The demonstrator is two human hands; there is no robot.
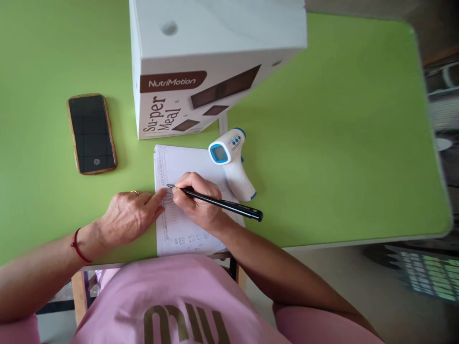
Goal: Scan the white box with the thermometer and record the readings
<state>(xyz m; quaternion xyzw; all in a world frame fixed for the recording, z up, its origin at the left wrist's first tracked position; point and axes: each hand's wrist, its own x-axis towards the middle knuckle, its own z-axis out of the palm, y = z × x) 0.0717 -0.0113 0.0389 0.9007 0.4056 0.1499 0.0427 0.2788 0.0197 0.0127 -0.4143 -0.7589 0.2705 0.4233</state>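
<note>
A black pen [229,204] is pinched in my right hand [199,198], its tip down at the left part of a white sheet of paper [190,160]. Rows of small handwriting run along the paper's left side, too small to read. My left hand [131,215] lies palm down on the table at the paper's left edge, with its index finger stretched out close to the pen tip. A white and blue infrared thermometer [233,162] lies by the paper's upper right, partly over it.
Behind the paper stands a tall white box [172,105] printed "NutriMotion Su-per Meal". A phone [92,134] in a brown case lies at the left. The green table [340,143] ends at a pale front edge. A basket-like container [430,272] is at the lower right.
</note>
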